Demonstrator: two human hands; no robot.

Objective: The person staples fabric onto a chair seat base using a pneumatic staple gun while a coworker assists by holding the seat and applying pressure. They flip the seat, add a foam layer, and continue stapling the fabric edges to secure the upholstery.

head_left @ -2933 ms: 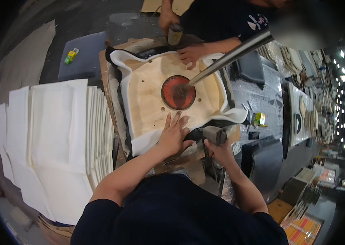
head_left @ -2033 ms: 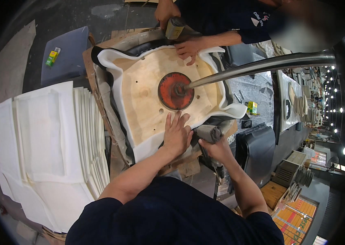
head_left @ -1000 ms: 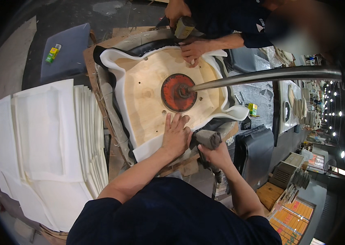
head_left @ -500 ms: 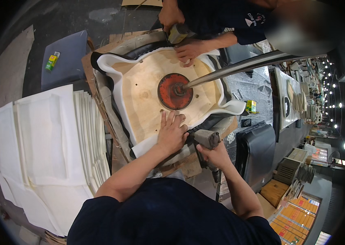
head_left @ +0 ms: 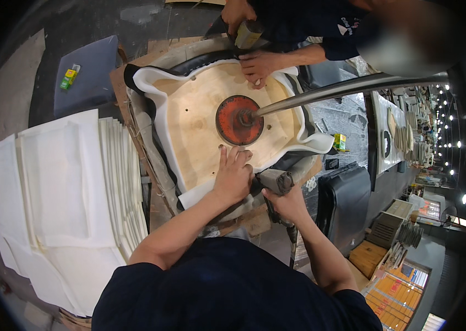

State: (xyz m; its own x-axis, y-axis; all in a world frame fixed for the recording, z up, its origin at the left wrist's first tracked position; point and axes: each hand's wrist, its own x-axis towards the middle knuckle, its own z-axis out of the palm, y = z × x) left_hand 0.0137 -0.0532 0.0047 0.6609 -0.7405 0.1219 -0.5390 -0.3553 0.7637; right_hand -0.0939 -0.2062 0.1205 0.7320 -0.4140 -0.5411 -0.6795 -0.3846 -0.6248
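A plywood seat board (head_left: pixel 189 132) lies with white foam (head_left: pixel 162 118) and a black cover (head_left: pixel 219 62) around its edge. A round red plate (head_left: pixel 232 131) at the end of a metal rod (head_left: pixel 321 91) presses on its middle. My left hand (head_left: pixel 234 175) rests on the board's near edge, fingers stretched over the wood. My right hand (head_left: pixel 288 203) grips a staple gun (head_left: pixel 275 181) with a grey-wrapped head, its nose close beside my left hand at the near edge. What the nose touches is hidden. Across the board, a co-worker's hand (head_left: pixel 258 67) presses the far edge.
The co-worker's other hand holds another staple gun (head_left: pixel 248 34). White foam sheets (head_left: pixel 62 187) are stacked at left. A grey padded piece (head_left: pixel 88 71) carries a small yellow-green box (head_left: pixel 68 78). Another such box (head_left: pixel 340 142) and black cushions (head_left: pixel 344 201) lie at right.
My right hand has brought the staple gun slightly left, nearer my left hand. The co-worker's staple gun has shifted a little. My left hand stays at the near edge.
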